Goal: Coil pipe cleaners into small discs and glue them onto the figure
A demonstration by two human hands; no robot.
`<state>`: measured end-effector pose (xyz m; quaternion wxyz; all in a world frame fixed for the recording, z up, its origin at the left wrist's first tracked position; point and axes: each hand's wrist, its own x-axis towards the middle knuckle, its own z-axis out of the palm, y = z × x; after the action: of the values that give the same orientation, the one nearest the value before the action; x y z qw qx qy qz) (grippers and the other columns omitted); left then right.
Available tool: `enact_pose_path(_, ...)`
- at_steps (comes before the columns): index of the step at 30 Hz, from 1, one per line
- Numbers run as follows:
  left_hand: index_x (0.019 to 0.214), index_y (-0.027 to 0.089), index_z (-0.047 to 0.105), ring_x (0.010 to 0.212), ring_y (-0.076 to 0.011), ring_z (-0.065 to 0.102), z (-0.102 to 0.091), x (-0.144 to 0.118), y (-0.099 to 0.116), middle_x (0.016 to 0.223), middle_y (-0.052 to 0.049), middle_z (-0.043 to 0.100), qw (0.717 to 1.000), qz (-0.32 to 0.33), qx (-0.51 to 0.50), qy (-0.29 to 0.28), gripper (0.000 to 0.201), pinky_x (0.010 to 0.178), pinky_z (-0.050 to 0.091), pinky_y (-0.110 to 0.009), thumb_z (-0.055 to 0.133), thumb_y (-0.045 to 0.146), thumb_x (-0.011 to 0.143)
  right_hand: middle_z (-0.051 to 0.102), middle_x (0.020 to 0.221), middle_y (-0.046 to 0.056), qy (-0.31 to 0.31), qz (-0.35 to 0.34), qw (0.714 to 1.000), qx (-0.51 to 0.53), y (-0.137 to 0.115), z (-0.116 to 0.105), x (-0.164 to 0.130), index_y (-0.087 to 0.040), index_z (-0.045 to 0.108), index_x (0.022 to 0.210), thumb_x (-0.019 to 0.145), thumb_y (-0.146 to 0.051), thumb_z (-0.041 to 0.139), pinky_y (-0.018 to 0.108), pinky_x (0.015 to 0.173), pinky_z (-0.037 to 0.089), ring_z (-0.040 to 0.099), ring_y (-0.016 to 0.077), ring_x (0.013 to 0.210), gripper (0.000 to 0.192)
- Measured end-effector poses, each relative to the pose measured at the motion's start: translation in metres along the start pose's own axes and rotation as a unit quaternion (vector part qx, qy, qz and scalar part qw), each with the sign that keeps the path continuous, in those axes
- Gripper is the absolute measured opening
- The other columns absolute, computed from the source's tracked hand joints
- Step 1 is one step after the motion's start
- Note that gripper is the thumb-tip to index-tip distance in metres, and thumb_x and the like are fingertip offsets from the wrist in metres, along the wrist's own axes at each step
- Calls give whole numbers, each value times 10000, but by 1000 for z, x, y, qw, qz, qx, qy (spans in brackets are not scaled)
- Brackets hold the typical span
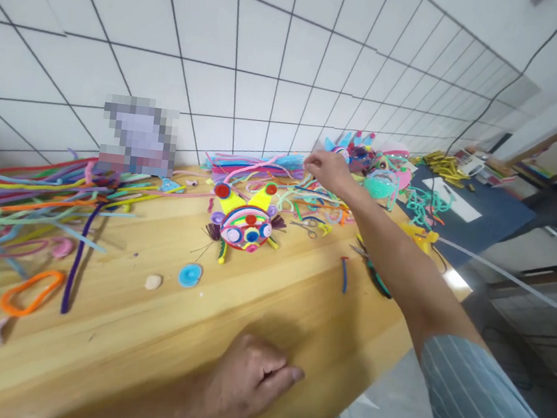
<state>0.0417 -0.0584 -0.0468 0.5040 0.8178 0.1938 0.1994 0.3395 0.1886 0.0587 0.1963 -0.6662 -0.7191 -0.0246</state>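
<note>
My left hand (249, 380) rests on the wooden table (143, 341) near its front edge, fingers curled loosely, holding nothing. My right hand (328, 169) reaches far across the table into a pile of coloured pipe cleaners (258, 166) by the tiled wall, fingers pinched together at the strands; whether it grips one I cannot tell. A colourful pipe-cleaner face figure (245, 222) with yellow ears and red dots lies between the two hands. A small blue coil (190, 275) and a pale shell-like piece (153, 282) lie in front of it.
A heap of long pipe cleaners (22, 206) covers the table's left side, with an orange loop (30, 291). Scissors (307, 226) and a yellow glue gun (419, 237) lie to the right. More craft figures (374, 163) stand at the far end.
</note>
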Motion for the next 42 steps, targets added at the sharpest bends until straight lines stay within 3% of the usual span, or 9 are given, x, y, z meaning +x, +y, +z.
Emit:
enact_pose_path(5,590,185,283,489,-74,268,0,0,0,533,58,267,999,-14,-35,-9,493,530,188,-283,500,319,1012,809,1041,65,-30,-33,999,-26,-17,32,37,-209,809,1040,897,-171,571,317,852,483,709,244,978,281)
enact_pose_path(10,580,183,292,480,-75,260,3,0,-5,523,57,262,999,-19,-49,-8,506,522,190,-285,525,341,1002,795,1018,63,-105,-47,993,-16,-31,67,42,-213,798,1033,864,-274,660,297,780,435,675,238,938,227)
enact_pose_path(13,579,183,290,478,-76,250,5,1,-7,520,56,261,999,-17,-49,0,503,517,181,-284,534,338,990,775,944,64,-117,-44,992,-1,-33,80,41,-200,790,911,804,-275,719,286,738,403,645,223,874,148)
enact_pose_path(16,577,182,285,471,-77,246,6,1,-7,515,56,255,999,-8,-51,11,502,507,167,-282,538,335,984,743,862,49,-94,-31,995,29,-26,78,43,-182,762,832,851,-242,635,280,726,385,611,196,821,141)
enact_pose_path(22,584,183,279,471,-79,235,5,1,-6,522,56,248,999,-2,-51,8,497,510,170,-281,530,327,989,683,681,34,-89,5,989,118,2,58,46,-135,725,789,995,-383,497,251,650,415,574,151,664,395)
enact_pose_path(26,586,186,279,472,-80,252,5,2,-6,521,55,252,999,-7,-54,2,496,512,173,-283,524,335,990,776,841,108,-131,12,977,166,2,62,44,-124,760,894,1083,-513,321,264,722,507,656,163,697,616)
enact_pose_path(32,580,187,282,468,-82,248,6,2,-8,515,57,250,998,-10,-62,2,494,509,178,-278,522,340,984,799,1015,67,-90,-10,995,32,-14,78,48,-185,800,970,947,-277,571,311,895,495,692,235,977,248)
enact_pose_path(36,577,191,283,474,-85,252,5,3,-7,514,55,251,998,-18,-66,-7,491,507,177,-285,526,345,974,775,1137,83,-70,-25,997,-34,-25,90,47,-231,790,1047,896,-214,582,362,914,499,675,274,1056,258)
enact_pose_path(42,564,188,288,472,-82,263,4,3,-7,510,54,256,997,-16,-69,-9,507,500,184,-288,547,350,969,708,1254,152,-42,-60,992,-104,-31,100,44,-195,730,1140,912,-213,608,384,966,491,618,294,1175,259)
